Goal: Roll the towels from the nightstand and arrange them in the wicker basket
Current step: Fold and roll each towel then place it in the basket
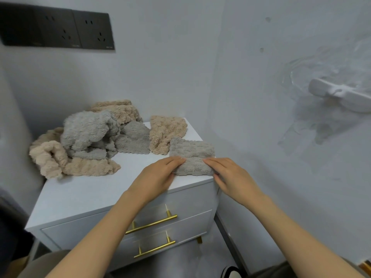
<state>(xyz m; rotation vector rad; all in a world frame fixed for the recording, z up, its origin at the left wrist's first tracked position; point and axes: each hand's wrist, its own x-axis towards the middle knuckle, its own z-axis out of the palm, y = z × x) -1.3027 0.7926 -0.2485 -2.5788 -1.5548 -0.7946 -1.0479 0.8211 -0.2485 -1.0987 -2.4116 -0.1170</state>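
A small grey towel (192, 157) lies at the front right corner of the white nightstand (96, 189), its near edge curled into a partial roll. My left hand (158, 175) presses on the roll's left end and my right hand (226, 173) on its right end, fingers on top of the fabric. Behind it lies a beige towel (165, 133). A heap of grey towels (94, 133) and beige towels (60, 161) fills the back left of the top. No wicker basket is in view.
The nightstand has two drawers with gold bar handles (152, 223). A wall stands close on the right, with a white holder (341, 95) fixed to it. Dark wall sockets (60, 29) sit above the heap. A shoe (230, 272) shows on the floor.
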